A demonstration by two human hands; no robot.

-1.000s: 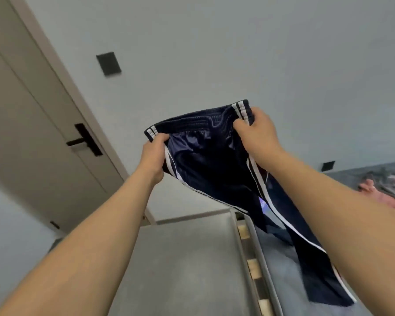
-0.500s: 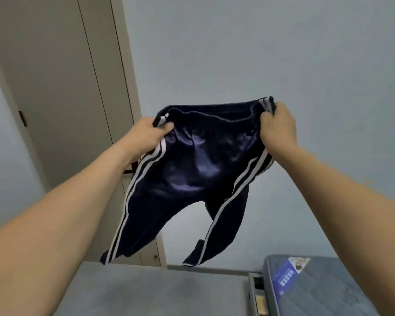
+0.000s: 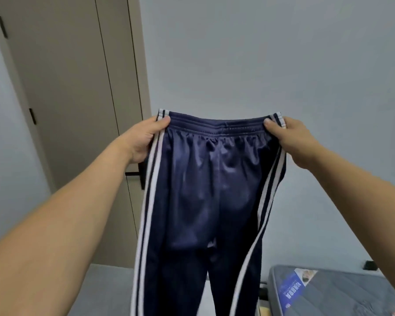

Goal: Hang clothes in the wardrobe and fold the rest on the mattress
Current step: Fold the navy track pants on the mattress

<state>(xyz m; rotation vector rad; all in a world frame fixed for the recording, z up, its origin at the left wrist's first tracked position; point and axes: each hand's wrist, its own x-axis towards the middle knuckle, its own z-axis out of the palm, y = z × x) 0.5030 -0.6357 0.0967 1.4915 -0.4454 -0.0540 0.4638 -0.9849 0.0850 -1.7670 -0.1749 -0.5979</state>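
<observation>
Overhead, each hand's grip (left hand [image 3: 144, 137], right hand [image 3: 292, 137]) pinches striped trousers [image 3: 205, 190]; mattress [image 3: 342, 290] label unreadable.

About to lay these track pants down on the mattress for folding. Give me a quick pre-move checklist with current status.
1. Left hand has a grip on the waistband corner: ok.
2. Right hand has a grip on the other corner: ok.
3. Track pants hang flat, waistband spread level: ok.
4. Legs untwisted down to the cuffs: cannot tell, cuffs out of frame.
5. Mattress in reach at lower right: ok.
6. Landing spot on mattress free: cannot tell, only its corner shows.
</observation>
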